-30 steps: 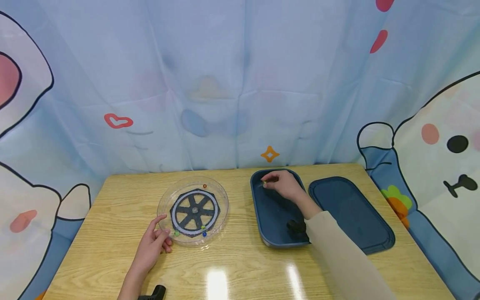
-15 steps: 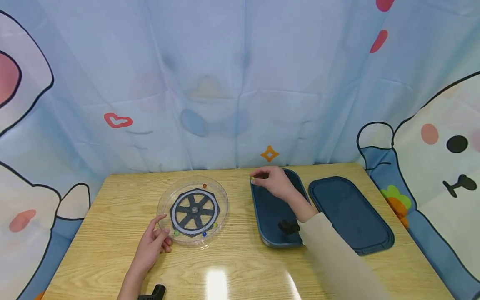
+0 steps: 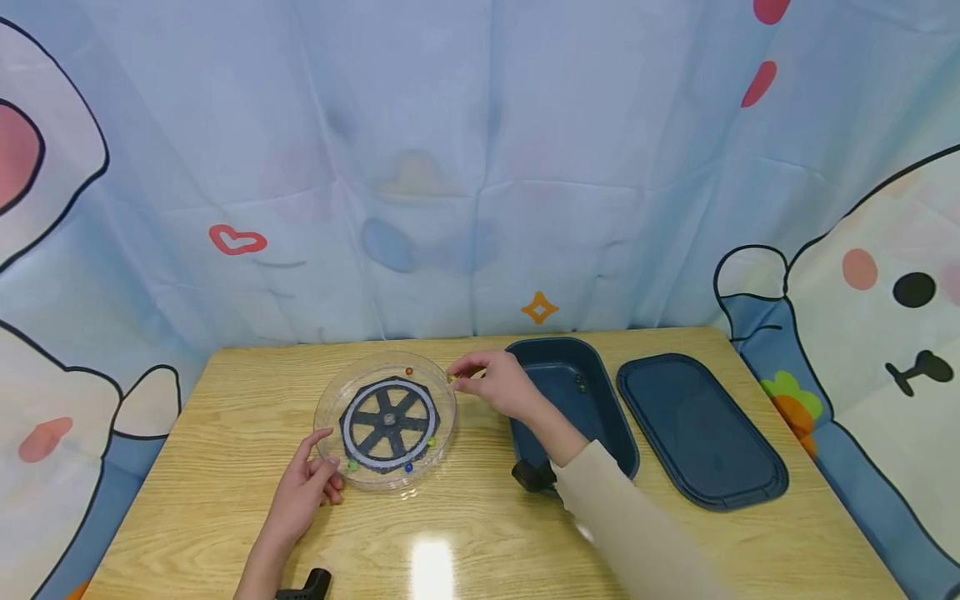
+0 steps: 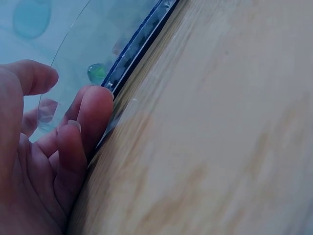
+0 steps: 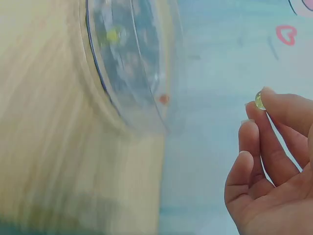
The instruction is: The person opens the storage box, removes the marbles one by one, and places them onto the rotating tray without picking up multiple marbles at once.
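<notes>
My right hand (image 3: 498,385) pinches a yellow-green glass marble (image 5: 260,101) between thumb and index finger, at the right rim of a round clear dish (image 3: 330,392). Inside the dish lie a wheel-like dark spoked shape with a pale ring (image 3: 388,421) and several marbles: an orange one (image 3: 409,372), a yellow-green one (image 3: 431,442), a blue one (image 3: 408,467) and a green one (image 4: 97,73). My left hand (image 3: 296,492) rests against the dish's lower left side, its fingers loosely bent and touching the wall.
Right of the dish stands a dark blue bin (image 3: 626,442) with small marbles (image 3: 581,383) in it, partly under my right forearm. Its flat lid (image 3: 705,429) lies farther right. A patterned curtain (image 3: 450,167) hangs behind the wooden table (image 3: 247,400).
My right hand has carried the marble out of the bin and leftward to the dish. The yellow-green marble in the dish has rolled right. My left hand has stayed put.
</notes>
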`<state>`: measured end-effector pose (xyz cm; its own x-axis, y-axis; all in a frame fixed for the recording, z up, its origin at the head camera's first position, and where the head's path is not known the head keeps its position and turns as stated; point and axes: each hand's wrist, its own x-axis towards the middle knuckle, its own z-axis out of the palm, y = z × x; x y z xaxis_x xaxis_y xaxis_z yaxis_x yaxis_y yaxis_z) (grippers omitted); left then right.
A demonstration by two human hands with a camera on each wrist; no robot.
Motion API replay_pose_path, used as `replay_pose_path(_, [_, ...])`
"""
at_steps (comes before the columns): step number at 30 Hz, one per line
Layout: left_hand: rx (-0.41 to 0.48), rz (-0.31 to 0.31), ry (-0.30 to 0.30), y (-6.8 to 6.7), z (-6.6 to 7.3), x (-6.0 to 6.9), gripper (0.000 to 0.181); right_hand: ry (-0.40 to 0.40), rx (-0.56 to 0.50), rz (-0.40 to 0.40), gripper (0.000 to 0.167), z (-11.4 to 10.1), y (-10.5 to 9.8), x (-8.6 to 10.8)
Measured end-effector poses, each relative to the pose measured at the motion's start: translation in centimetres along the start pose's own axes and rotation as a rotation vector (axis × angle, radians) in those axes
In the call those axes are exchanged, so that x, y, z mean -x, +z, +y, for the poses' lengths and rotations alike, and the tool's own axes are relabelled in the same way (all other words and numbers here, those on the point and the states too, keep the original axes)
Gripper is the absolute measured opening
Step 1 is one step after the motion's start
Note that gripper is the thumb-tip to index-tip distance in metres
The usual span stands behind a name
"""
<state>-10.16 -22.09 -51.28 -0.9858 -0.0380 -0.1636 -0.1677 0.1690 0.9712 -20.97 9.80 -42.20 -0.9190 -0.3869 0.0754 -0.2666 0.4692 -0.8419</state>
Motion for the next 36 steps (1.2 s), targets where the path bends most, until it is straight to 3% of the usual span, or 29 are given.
replay_pose_path(8, [-0.015,0.008,-0.001,0.1,0.0,0.0,0.049,-0.041,-0.051,-0.077,0.017,-0.9,3.5,0.4])
replay_pose_path(14, [-0.011,0.005,0.004,0.2,-0.1,0.0,0.049,-0.038,-0.084,-0.122,0.013,-0.7,4.9,1.0])
replay_pose_path(29, [-0.030,0.003,0.017,-0.1,-0.2,-0.2,0.047,-0.003,-0.109,-0.119,0.018,-0.1,4.5,1.4])
replay_pose_path(36, [-0.028,0.007,0.010,-0.1,-0.4,-0.2,0.048,0.011,-0.091,-0.095,0.017,-0.4,3.2,1.3])
